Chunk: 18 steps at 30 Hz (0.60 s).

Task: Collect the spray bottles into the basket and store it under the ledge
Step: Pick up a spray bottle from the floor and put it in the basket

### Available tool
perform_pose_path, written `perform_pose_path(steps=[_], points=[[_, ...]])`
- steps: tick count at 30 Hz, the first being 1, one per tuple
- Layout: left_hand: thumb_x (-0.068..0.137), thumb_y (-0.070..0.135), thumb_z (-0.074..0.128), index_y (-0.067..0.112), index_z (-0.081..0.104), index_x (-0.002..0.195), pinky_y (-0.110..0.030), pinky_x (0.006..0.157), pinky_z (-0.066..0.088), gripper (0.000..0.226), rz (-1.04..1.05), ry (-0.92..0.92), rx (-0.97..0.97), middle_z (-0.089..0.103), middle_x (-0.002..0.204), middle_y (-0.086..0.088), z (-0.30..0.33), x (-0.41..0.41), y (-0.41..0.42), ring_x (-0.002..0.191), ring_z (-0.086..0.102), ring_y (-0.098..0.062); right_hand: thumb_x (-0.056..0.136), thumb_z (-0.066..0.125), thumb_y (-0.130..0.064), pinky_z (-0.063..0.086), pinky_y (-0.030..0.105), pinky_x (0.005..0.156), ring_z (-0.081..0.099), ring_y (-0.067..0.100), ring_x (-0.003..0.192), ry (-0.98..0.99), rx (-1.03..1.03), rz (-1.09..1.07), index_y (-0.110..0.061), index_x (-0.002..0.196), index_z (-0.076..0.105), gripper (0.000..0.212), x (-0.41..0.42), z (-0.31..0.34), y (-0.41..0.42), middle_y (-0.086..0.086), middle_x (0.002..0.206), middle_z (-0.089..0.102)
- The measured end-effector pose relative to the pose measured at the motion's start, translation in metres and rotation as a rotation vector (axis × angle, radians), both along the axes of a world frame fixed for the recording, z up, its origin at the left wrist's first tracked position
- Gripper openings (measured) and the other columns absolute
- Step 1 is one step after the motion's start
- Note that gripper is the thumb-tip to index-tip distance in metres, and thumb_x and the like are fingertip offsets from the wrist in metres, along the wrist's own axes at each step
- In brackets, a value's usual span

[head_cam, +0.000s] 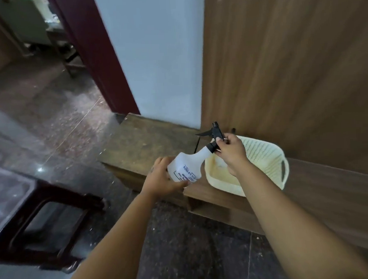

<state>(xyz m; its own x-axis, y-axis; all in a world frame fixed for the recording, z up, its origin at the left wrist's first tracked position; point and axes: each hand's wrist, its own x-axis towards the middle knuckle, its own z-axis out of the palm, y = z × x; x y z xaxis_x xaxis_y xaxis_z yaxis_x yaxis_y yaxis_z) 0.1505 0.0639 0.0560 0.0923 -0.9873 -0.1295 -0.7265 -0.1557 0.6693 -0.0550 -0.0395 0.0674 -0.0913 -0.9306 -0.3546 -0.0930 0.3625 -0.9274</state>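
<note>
A white translucent spray bottle (188, 165) with a black trigger head and dark printed lettering is tilted on its side just left of a cream perforated basket (266, 156). My left hand (161, 177) cups the bottle's base. My right hand (229, 151) grips the black neck and trigger over the basket's near-left corner. The basket stands on a low wooden ledge (332, 186) against the wood-panelled wall, and what shows of its inside is bare. A dark nozzle tip peeks out behind my right hand.
A worn wooden step (148, 139) adjoins the ledge on the left, below a white wall. A dark wooden stool (46, 225) stands on the speckled floor at left. An open gap shows under the ledge (222, 210). A doorway with a maroon frame opens at the upper left.
</note>
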Motion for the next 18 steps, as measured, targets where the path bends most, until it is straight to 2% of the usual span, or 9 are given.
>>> perform_pose_path(steps=[2, 4, 6, 8, 11, 13, 15, 16, 18], points=[[0.049, 0.067, 0.073, 0.026, 0.053, 0.123, -0.031, 0.089, 0.047, 0.088, -0.066, -0.018, -0.023, 0.047, 0.109, 0.014, 0.009, -0.028, -0.012, 0.100, 0.052, -0.008, 0.095, 0.054, -0.018, 0.057, 0.035, 0.083, 0.063, 0.023, 0.099, -0.046, -0.010, -0.074, -0.014, 0.112, 0.059, 0.019, -0.030, 0.014, -0.002, 0.005, 0.103, 0.062], [0.047, 0.074, 0.067, 0.025, 0.054, 0.121, -0.028, 0.086, 0.044, 0.090, -0.120, -0.024, -0.057, 0.050, 0.107, 0.013, 0.016, -0.055, -0.024, 0.098, 0.052, -0.008, 0.096, 0.053, -0.018, 0.058, 0.036, 0.082, 0.063, 0.024, 0.097, -0.039, -0.030, -0.129, -0.011, 0.114, 0.059, 0.020, -0.060, 0.025, -0.003, 0.008, 0.105, 0.061], [0.050, 0.074, 0.070, 0.025, 0.053, 0.124, -0.031, 0.091, 0.044, 0.090, -0.169, -0.035, -0.081, 0.054, 0.110, 0.012, 0.020, -0.083, -0.035, 0.106, 0.053, -0.012, 0.096, 0.052, -0.018, 0.057, 0.038, 0.083, 0.061, 0.023, 0.097, -0.033, -0.052, -0.189, -0.011, 0.112, 0.057, 0.018, -0.087, 0.037, -0.002, 0.006, 0.104, 0.059], [0.055, 0.069, 0.075, 0.026, 0.051, 0.129, -0.037, 0.103, 0.040, 0.089, -0.216, -0.056, -0.093, 0.056, 0.119, 0.010, 0.023, -0.108, -0.046, 0.116, 0.047, -0.015, 0.097, 0.052, -0.019, 0.056, 0.035, 0.082, 0.060, 0.020, 0.095, -0.015, -0.069, -0.234, -0.015, 0.110, 0.054, 0.014, -0.112, 0.048, -0.003, 0.003, 0.103, 0.058], [0.055, 0.068, 0.075, 0.030, 0.047, 0.131, -0.037, 0.102, 0.040, 0.089, -0.238, -0.041, -0.048, 0.054, 0.125, 0.012, 0.021, -0.141, -0.064, 0.121, 0.041, -0.015, 0.094, 0.056, -0.023, 0.058, 0.039, 0.082, 0.064, 0.026, 0.100, 0.019, -0.125, -0.256, -0.016, 0.108, 0.058, 0.016, -0.143, 0.060, -0.005, 0.011, 0.112, 0.062], [0.056, 0.065, 0.077, 0.032, 0.045, 0.133, -0.039, 0.101, 0.043, 0.090, -0.267, -0.033, -0.022, 0.054, 0.128, 0.012, 0.015, -0.160, -0.074, 0.121, 0.042, -0.016, 0.092, 0.059, -0.025, 0.057, 0.046, 0.086, 0.066, 0.029, 0.101, 0.077, -0.147, -0.250, -0.023, 0.095, 0.062, 0.005, -0.159, 0.062, -0.005, 0.012, 0.107, 0.064], [0.058, 0.062, 0.078, 0.031, 0.044, 0.135, -0.041, 0.102, 0.043, 0.089, -0.297, -0.017, -0.004, 0.053, 0.132, 0.010, 0.008, -0.176, -0.083, 0.123, 0.044, -0.018, 0.090, 0.059, -0.029, 0.055, 0.050, 0.088, 0.065, 0.030, 0.098, 0.160, -0.165, -0.250, -0.029, 0.085, 0.062, 0.006, -0.170, 0.059, -0.004, 0.005, 0.095, 0.065], [0.062, 0.058, 0.078, 0.030, 0.042, 0.137, -0.042, 0.104, 0.041, 0.088, -0.316, -0.009, 0.007, 0.053, 0.135, 0.008, 0.002, -0.183, -0.087, 0.126, 0.044, -0.020, 0.089, 0.059, -0.032, 0.055, 0.051, 0.088, 0.065, 0.030, 0.096, 0.204, -0.175, -0.251, -0.027, 0.087, 0.063, 0.007, -0.173, 0.056, -0.003, 0.004, 0.092, 0.064], [0.074, 0.049, 0.075, 0.027, 0.037, 0.143, -0.044, 0.111, 0.034, 0.081, -0.347, -0.018, 0.006, 0.047, 0.144, 0.004, -0.012, -0.196, -0.095, 0.134, 0.039, -0.022, 0.087, 0.056, -0.042, 0.054, 0.046, 0.086, 0.064, 0.028, 0.095, 0.334, -0.189, -0.263, -0.021, 0.097, 0.064, 0.024, -0.176, 0.047, -0.003, 0.007, 0.097, 0.064]])
